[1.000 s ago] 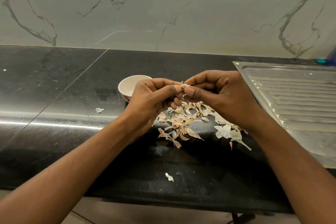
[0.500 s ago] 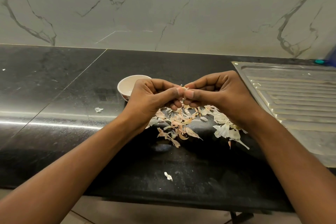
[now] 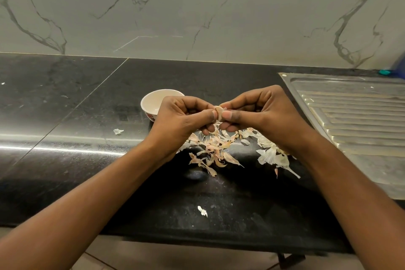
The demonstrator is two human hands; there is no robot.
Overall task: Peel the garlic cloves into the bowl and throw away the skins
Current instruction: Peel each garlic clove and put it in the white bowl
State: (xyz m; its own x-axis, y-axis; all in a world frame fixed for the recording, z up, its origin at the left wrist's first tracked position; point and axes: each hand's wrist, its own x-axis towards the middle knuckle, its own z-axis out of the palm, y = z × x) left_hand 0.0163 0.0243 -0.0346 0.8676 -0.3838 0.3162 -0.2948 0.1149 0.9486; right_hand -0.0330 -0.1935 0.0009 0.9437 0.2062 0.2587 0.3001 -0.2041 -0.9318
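Just left of the grip, the white bowl (image 3: 153, 103) stands partly hidden behind the left hand (image 3: 182, 120). Its curled fingers and thumb pinch the garlic clove (image 3: 218, 112), as do those of the right hand (image 3: 263, 114). Only a roughly upright sliver of clove shows. Loose skins (image 3: 217, 149) lie beneath the grip on the counter (image 3: 87, 116); a drainboard (image 3: 350, 116) borders the right.

The small pale garlic clove (image 3: 218, 112) is almost all hidden between the thumbs of the left hand (image 3: 182, 120) and the right hand (image 3: 260, 114), which pinch it. The left hand covers part of the small white bowl (image 3: 153, 101). At the right end of the black counter (image 3: 65, 116), the ribbed steel draining board (image 3: 355, 116) and a blue thing (image 3: 400, 66) are cut off by the picture's edge.
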